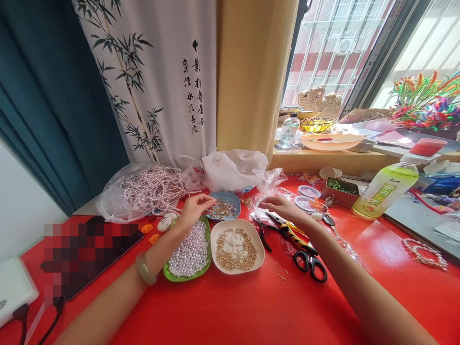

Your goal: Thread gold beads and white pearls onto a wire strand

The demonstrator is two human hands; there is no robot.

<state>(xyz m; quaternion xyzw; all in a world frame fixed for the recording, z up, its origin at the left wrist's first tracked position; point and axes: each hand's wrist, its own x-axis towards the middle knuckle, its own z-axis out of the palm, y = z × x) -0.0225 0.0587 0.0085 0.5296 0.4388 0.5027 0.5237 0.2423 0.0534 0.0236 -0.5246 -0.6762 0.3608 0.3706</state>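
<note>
At your nine o'clock a dark tablet [91, 251] lies flat on the red table [230, 311]. At about eleven o'clock a clear bag of strung pearls [147, 189] sits against the curtain. Your left hand [194, 208] hangs over the gap between the green dish [204, 266] of loose white pearls and the blue dish [233, 199] of mixed beads, fingertips pinched together at the blue dish's near rim; whether a bead sits between them is too small to tell. At twelve o'clock, just beside the green dish, the white dish [258, 254] holds gold beads. Your right hand [282, 208] lies at one o'clock, palm down and fingers loosely spread, resting on crumpled clear plastic [268, 184] and gripping nothing. Black-handled scissors [311, 263] lie under that forearm, and a green drink bottle [386, 189] lies tipped at two o'clock.
</note>
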